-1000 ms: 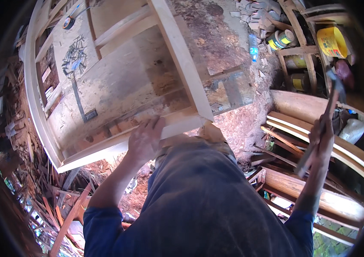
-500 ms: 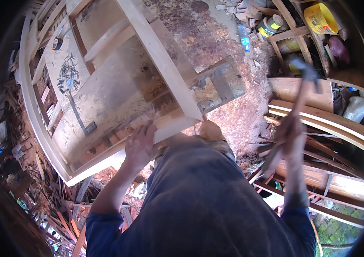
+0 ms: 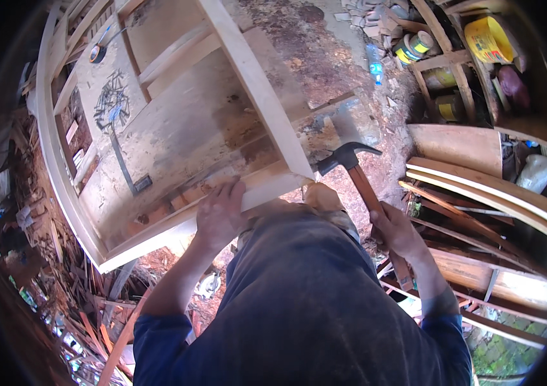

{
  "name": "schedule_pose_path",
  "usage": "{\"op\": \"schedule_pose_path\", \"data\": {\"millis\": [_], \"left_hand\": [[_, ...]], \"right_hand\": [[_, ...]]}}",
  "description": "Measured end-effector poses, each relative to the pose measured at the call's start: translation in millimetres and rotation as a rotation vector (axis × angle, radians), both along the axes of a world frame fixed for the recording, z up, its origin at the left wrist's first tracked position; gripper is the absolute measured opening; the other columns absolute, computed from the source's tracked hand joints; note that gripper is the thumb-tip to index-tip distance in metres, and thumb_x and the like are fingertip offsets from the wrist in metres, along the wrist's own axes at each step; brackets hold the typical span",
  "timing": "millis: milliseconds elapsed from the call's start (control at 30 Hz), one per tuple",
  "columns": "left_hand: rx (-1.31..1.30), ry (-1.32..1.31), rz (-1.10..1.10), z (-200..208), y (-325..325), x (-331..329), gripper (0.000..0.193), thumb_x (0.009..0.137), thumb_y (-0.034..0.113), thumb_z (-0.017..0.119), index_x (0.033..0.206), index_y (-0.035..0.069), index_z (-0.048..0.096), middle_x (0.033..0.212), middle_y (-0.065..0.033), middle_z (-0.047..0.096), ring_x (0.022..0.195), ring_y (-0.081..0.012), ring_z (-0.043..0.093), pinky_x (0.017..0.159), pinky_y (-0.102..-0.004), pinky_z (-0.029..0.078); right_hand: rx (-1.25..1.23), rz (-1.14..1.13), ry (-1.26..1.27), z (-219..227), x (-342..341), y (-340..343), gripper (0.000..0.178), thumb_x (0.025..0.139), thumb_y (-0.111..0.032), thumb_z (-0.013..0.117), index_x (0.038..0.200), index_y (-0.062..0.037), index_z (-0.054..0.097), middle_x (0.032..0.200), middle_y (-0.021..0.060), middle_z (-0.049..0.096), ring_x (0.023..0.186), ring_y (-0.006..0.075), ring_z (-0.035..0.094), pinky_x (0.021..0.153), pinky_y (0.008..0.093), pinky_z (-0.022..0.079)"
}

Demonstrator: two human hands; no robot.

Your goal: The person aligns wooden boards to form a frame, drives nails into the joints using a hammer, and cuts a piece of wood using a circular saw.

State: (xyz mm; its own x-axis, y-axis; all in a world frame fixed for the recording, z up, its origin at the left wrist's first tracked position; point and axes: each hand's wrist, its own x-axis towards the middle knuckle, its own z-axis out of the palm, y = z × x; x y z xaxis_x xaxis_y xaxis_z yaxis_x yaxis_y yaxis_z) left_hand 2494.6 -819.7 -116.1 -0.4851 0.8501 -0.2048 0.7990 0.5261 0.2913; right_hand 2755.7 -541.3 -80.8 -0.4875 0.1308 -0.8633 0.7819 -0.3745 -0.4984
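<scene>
Hammering seemed the step, the right hand (image 3: pixel 397 233) clenched round a hammer (image 3: pixel 363 186), its head (image 3: pixel 345 156) at two o'clock near a corner (image 3: pixel 299 174) of the wooden frame (image 3: pixel 260 96) spanning eight to twelve, left hand (image 3: pixel 219 211) grasping the near rail (image 3: pixel 268 192), any next blow needing firm bracing

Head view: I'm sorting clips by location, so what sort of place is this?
Probably a rough woodworking shop: a claw hammer in the right hand, a wooden frame under the left hand, and scrap wood heaped at lower left.

Floor (image 3: pixel 390 149): reddish, scrap-strewn | Wooden rack (image 3: pixel 459 62): upper right | Light: uneven
</scene>
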Motion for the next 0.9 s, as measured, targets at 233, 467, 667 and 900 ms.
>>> {"op": "schedule_pose_path", "data": {"millis": [233,467,667,900], "left_hand": [[-0.063,-0.032,0.008,-6,-1,3,0.037,0.084,0.024,0.077,0.109,0.003,0.06,0.123,-0.0184,0.068,0.108,-0.0333,0.069,0.085,-0.0434,0.059],[0.005,-0.019,-0.016,-10,-1,2,0.032,0.084,0.02,0.078,0.102,0.003,0.059,0.116,-0.0203,0.071,0.093,-0.0353,0.073,0.074,-0.0429,0.061],[0.05,-0.004,-0.02,-9,-5,2,0.03,0.085,0.019,0.077,0.101,0.002,0.058,0.115,-0.0202,0.071,0.086,-0.035,0.073,0.07,-0.0425,0.061],[0.03,-0.008,-0.049,-10,-10,-2,0.031,0.088,0.023,0.076,0.101,0.001,0.059,0.114,-0.0211,0.071,0.085,-0.0347,0.074,0.067,-0.0408,0.06]], "right_hand": [[0.328,-0.432,0.15,0,24,110,0.043,0.109,-0.041,0.043,0.08,-0.0104,0.049,0.061,-0.0002,0.049,0.044,0.01,0.046,0.039,0.0256,0.039],[0.032,0.205,0.029,-20,-11,28,0.041,0.106,-0.04,0.053,0.122,-0.0029,0.055,0.067,-0.0043,0.048,0.05,0.0083,0.045,0.045,0.0254,0.041],[0.325,-0.511,0.226,-4,35,166,0.032,0.109,-0.033,0.041,0.083,-0.0163,0.049,0.061,-0.006,0.043,0.047,0.0094,0.044,0.046,0.0245,0.041],[0.14,0.1,0.048,1,-8,69,0.021,0.102,-0.025,0.055,0.111,-0.0057,0.059,0.081,0.0011,0.058,0.066,0.0107,0.056,0.056,0.0293,0.049]]}}
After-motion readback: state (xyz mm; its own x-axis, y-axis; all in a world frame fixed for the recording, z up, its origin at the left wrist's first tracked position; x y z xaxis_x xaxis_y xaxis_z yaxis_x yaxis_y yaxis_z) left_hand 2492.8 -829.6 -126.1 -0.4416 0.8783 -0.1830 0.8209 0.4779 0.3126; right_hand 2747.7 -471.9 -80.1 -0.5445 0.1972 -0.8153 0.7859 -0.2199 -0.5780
